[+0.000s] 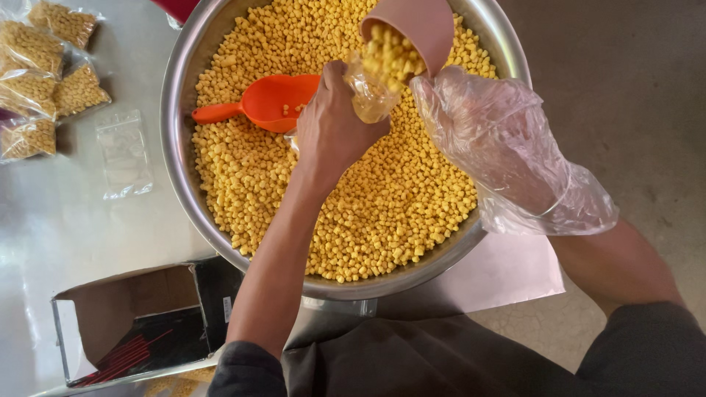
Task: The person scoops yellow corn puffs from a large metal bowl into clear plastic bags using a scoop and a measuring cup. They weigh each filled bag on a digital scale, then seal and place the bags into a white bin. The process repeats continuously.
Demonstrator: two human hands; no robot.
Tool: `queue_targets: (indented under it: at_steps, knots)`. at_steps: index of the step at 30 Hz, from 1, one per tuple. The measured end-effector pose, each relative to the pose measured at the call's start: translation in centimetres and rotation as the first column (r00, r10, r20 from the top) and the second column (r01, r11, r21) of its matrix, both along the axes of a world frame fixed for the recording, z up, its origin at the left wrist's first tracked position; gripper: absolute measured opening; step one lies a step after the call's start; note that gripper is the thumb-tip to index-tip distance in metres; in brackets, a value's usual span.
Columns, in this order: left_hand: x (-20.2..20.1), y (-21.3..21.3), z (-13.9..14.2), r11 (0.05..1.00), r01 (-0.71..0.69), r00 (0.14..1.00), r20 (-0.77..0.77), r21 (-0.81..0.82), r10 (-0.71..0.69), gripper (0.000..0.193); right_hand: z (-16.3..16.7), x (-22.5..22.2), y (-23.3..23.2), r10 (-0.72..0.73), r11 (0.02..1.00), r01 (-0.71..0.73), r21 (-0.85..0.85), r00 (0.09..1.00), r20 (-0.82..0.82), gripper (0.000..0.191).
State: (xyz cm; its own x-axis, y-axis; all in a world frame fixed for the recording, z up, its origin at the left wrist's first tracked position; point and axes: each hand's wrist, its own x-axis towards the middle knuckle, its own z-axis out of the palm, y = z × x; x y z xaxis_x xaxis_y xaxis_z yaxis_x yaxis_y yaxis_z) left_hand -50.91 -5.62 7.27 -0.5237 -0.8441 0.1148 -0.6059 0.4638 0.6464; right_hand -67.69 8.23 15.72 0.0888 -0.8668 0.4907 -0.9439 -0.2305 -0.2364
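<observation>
One steel bowl (180, 140), its top rim cut off, held countless yellow pellets (368, 206). The gloved right hand (500, 140) gripped one pink cup (412, 33), tilted over one clear bag (371, 95) pinched in the bare left hand (334, 132). One orange scoop (265, 101) lay half hidden. Four filled packets (37, 73) sat partly cropped at the left edge.

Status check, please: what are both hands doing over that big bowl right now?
Left hand grips small clear plastic bag. Right hand, in clear disposable glove, tips pink plastic cup of yellow pellets into it. Orange plastic scoop lies in steel bowl, beside the left hand.
</observation>
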Motion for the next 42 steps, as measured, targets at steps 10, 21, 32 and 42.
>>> queue_targets:
  at_steps: [10,21,32,42]
  knots:
    - [0.0,0.0,-0.3,1.0,-0.012,1.0,-0.021,0.005,0.012,0.092,-0.5,-0.3,-0.1,0.002,1.0,-0.002,-0.009,0.996,-0.09,0.015]
    - [0.1,0.0,0.5,0.999,-0.039,0.998,-0.05,-0.038,0.037,0.087,-3.8,-1.2,-2.0,-0.058,0.995,0.041,-0.091,0.981,-0.184,0.009]
    - [9.3,2.7,4.5,0.998,0.026,0.943,-0.332,0.052,-0.008,0.089,-21.4,2.4,-7.6,-0.514,0.737,0.053,0.674,0.69,0.509,0.031]
    - [10.3,3.1,4.4,0.994,-0.008,0.993,-0.114,0.11,0.021,0.089,-9.6,3.6,-3.0,-0.698,0.365,-0.404,0.839,0.478,0.534,0.044]
